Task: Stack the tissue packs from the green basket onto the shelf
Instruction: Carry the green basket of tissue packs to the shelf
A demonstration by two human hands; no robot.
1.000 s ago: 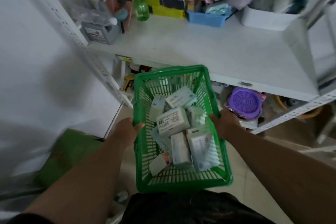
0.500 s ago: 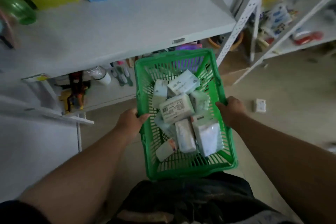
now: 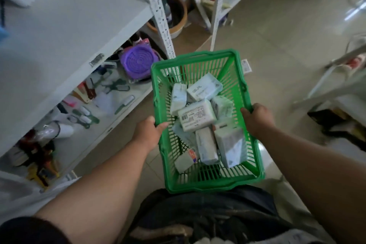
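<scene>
A green plastic basket (image 3: pixel 198 183) hangs in front of me, carried by both hands over the floor. My left hand (image 3: pixel 147 133) grips its left rim and my right hand (image 3: pixel 257 118) grips its right rim. Several pale green and white tissue packs (image 3: pixel 196 118) lie jumbled inside it, one with a barcode label facing up. The white shelf (image 3: pixel 59 31) stands to my left, its broad top board mostly bare in this view.
The lower shelf board (image 3: pixel 103 105) holds scissors, brushes and a purple round strainer (image 3: pixel 138 62). A perforated white upright (image 3: pixel 160 14) stands just beyond the basket. A brown pot (image 3: pixel 174 16) sits behind it. A small pack (image 3: pixel 246 65) lies on the tiled floor; more racks stand right.
My view and the basket have swung right along the shelf. Both hands keep their hold on the rims. The packs inside have barely shifted.
</scene>
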